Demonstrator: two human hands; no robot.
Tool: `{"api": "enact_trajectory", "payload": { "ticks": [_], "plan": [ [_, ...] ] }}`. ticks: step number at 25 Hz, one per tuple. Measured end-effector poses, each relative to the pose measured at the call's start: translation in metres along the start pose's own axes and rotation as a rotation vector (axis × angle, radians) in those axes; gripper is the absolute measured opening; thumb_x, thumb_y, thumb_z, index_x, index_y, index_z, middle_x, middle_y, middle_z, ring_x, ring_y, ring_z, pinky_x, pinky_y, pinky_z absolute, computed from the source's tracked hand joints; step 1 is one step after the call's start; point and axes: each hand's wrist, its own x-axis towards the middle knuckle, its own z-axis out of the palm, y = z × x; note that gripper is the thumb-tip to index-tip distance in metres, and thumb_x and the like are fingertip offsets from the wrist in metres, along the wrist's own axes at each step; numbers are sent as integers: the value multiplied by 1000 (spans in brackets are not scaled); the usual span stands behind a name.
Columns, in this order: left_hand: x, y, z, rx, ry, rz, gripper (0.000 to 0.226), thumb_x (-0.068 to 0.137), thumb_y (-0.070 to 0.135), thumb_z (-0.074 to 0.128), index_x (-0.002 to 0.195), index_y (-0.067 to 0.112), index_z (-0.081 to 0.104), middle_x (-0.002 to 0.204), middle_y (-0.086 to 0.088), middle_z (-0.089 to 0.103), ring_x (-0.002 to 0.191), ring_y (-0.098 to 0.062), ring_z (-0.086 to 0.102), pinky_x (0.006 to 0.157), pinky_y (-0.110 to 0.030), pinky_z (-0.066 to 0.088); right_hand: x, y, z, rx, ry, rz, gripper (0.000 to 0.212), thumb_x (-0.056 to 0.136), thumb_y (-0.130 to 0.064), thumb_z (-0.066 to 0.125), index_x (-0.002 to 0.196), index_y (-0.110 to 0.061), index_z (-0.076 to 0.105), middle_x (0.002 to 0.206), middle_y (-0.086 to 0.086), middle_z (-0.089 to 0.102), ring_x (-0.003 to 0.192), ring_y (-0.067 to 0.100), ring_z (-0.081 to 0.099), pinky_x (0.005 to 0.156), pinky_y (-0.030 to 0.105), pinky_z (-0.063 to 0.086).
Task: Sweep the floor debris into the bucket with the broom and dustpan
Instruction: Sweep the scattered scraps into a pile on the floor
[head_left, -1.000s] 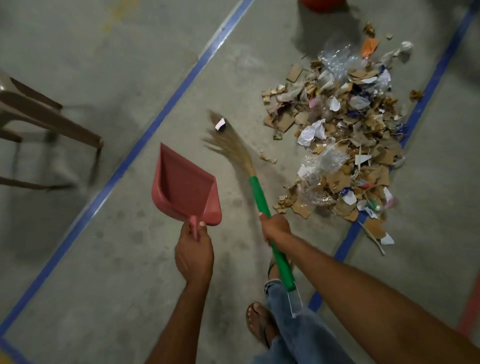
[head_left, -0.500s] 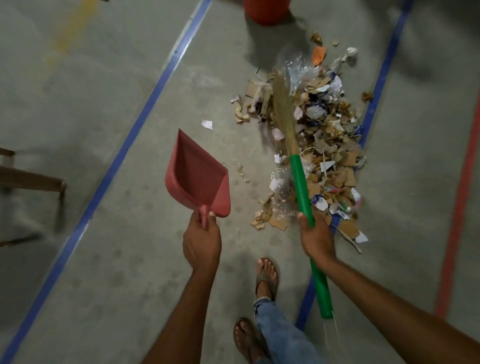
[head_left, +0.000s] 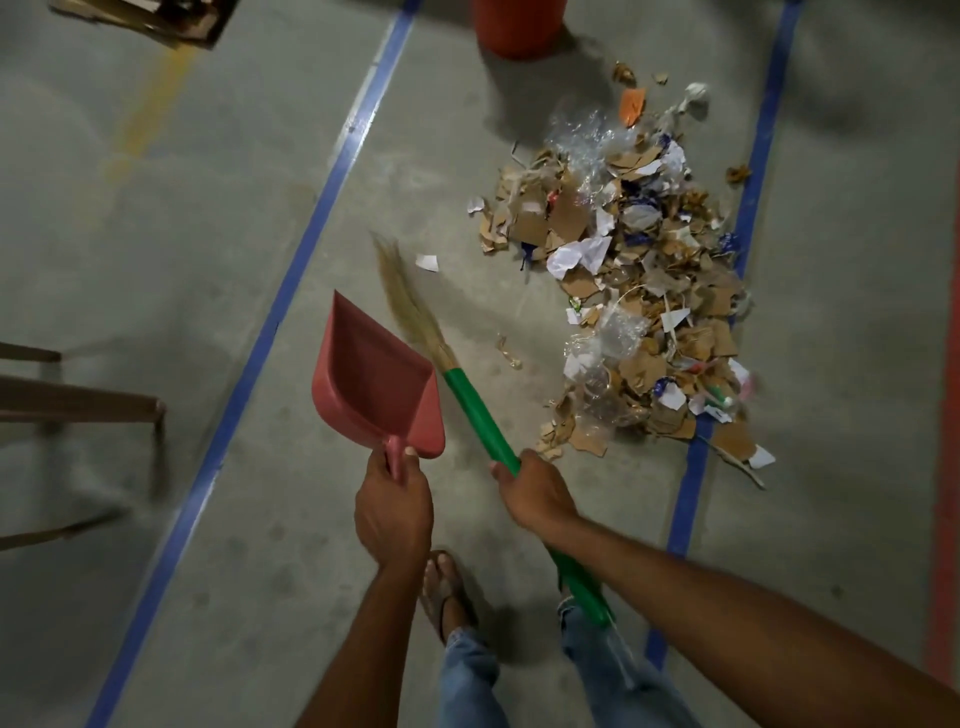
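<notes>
Two hands busy: left hand (head_left: 393, 512) grasps red dustpan (head_left: 373, 382) handle, right hand (head_left: 535, 491) clenched on green broom (head_left: 475, 410), bristles beside dustpan, debris pile (head_left: 639, 291) on floor right, orange bucket (head_left: 517, 23) beyond it.

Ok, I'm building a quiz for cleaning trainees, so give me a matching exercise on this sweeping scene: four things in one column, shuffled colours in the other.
Things:
1. dustpan
2. broom handle
3. bucket
4. floor line beside the dustpan

Colours:
A. blue
B. orange-red
C. pink
D. green

Pairs: 1-C, 2-D, 3-B, 4-A
</notes>
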Motion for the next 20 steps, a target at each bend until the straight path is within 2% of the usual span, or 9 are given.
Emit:
{"api": "enact_trajectory", "payload": {
  "ticks": [3, 6, 8, 9, 12, 14, 17, 20],
  "plan": [
    [25, -15, -6, -6, -28, 45, 24, 101, 39, 55, 113, 23, 68, 88, 6, 61, 82, -19, 56, 75, -32, 40, 63, -46, 4, 38, 73, 135, 48, 99, -49, 52, 122, -8, 61, 120, 15, 67, 105, 34, 66, 76, 34, 49],
    [48, -26, -13, 30, -67, 124, 28, 102, 43, 53, 112, 22, 68, 92, 1, 68, 85, -23, 60, 74, -33, 41, 76, -51, 2, 230, 238, 280, 46, 98, -47, 53, 123, -9, 62, 118, 14, 69, 96, 33, 69, 79, 39, 59],
    [52, -26, -21, 48, -106, 148, 29, 102, 43, 52, 113, 22, 68, 94, -2, 69, 83, -22, 58, 74, -33, 40, 47, -33, -10, 256, 337, 221, 47, 97, -51, 49, 124, -13, 59, 113, 11, 68, 91, 31, 68, 77, 42, 59],
    [51, -25, -26, 48, -121, 158, 29, 101, 43, 52, 114, 23, 68, 96, -3, 70, 85, -24, 60, 75, -33, 40, 27, -17, -15, 230, 349, 174, 46, 98, -52, 48, 123, -15, 58, 106, 10, 68, 85, 29, 67, 71, 38, 57],
    [45, -32, -39, 76, -155, 190, 30, 101, 43, 51, 118, 24, 67, 103, -7, 73, 96, -32, 66, 76, -33, 42, -49, 38, -22, 67, 305, 84, 38, 101, -53, 46, 108, -17, 54, 83, 4, 64, 65, 16, 59, 51, 28, 40],
    [40, -47, -45, 93, -162, 203, 30, 102, 42, 51, 119, 22, 66, 103, -7, 73, 97, -33, 67, 76, -33, 41, -96, 75, -8, -23, 255, 62, 35, 101, -54, 46, 102, -20, 50, 75, 0, 60, 62, 13, 57, 48, 28, 38],
    [27, -70, -51, 116, -169, 182, 31, 102, 42, 51, 118, 20, 66, 104, -10, 73, 98, -36, 67, 75, -34, 40, -140, 137, 36, -131, 92, 104, 34, 101, -55, 44, 100, -22, 49, 75, 0, 63, 63, 17, 62, 53, 33, 50],
    [12, -92, -46, 151, -169, 173, 30, 102, 42, 51, 113, 18, 67, 100, -9, 72, 96, -35, 66, 75, -35, 40, -123, 178, 50, -256, -5, 184, 35, 101, -51, 45, 107, -18, 51, 94, 7, 69, 79, 24, 67, 70, 39, 58]
  ]
}}
